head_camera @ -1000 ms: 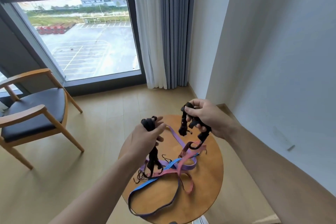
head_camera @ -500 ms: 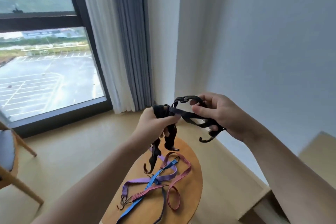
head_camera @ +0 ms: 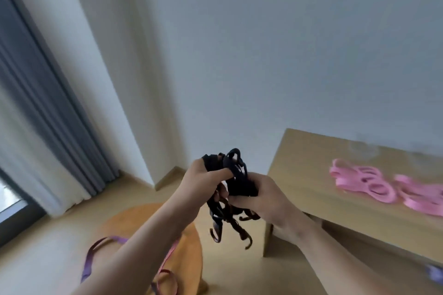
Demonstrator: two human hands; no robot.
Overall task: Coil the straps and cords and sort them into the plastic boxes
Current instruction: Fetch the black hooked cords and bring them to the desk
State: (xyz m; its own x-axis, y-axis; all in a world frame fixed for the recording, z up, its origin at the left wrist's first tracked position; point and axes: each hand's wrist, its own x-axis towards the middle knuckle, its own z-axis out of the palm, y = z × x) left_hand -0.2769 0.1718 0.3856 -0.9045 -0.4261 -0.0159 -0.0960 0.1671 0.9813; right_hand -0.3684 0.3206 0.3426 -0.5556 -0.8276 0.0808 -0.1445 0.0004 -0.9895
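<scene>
- Left hand (head_camera: 200, 183): fingers (head_camera: 221, 173) are curled round the upper part of the black cord bundle (head_camera: 239, 185), with the thumb laid across its front.
- Right hand (head_camera: 266, 196): fingers (head_camera: 241, 199) are closed on the same bundle from the right side, just below the left thumb. The two hands touch at the bundle.
- Black cord bundle: held in the air at frame centre, gathered into loops between both hands. Loose ends hang below the hands and end in hooks (head_camera: 248, 243).
- Round desk (head_camera: 189, 256): lower centre of the frame, below the left forearm. A purple strap (head_camera: 86, 266) and a pink-red strap (head_camera: 165, 261) lie on it, partly hidden by the arm.
- Rectangular desk (head_camera: 309, 151): right of the frame, against the wall. Pink straps (head_camera: 359, 179) lie coiled on its top. A clear shape behind them is too blurred to identify.
- Grey curtain (head_camera: 48, 112): left edge of the frame, hanging to the floor.
</scene>
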